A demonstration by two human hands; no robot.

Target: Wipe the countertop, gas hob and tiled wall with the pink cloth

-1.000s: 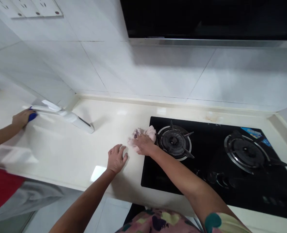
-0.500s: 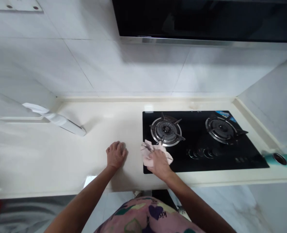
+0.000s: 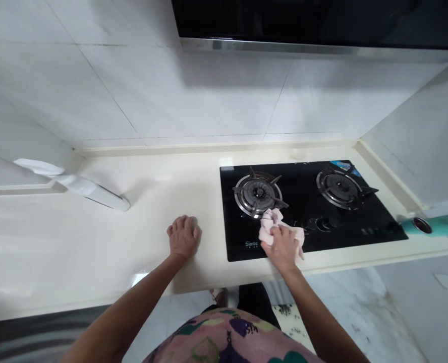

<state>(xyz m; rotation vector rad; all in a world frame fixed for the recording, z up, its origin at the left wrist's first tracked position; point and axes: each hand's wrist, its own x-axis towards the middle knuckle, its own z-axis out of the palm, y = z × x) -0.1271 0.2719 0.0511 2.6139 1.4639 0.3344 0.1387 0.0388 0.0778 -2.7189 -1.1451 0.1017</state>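
Observation:
My right hand (image 3: 282,247) presses a crumpled pale pink cloth (image 3: 270,223) onto the black glass gas hob (image 3: 307,237), near its front edge and just in front of the left burner (image 3: 257,193). The fingers are closed over the cloth. My left hand (image 3: 182,237) rests on the cream countertop (image 3: 95,242) left of the hob, fingers curled down with nothing seen in them. The right burner (image 3: 339,183) and a row of control knobs (image 3: 318,224) lie to the right of the cloth.
A white elongated tool (image 3: 82,185) lies on the counter at the left near the wall. A teal tube end (image 3: 432,225) juts in at the counter's right edge. White tiled walls enclose the back and right; a dark range hood (image 3: 315,22) hangs above.
My right hand has dragged the cloth from the hob's left edge rightward along its front. The other person's hand seen a second ago at the far left is out of view. My left hand stayed put.

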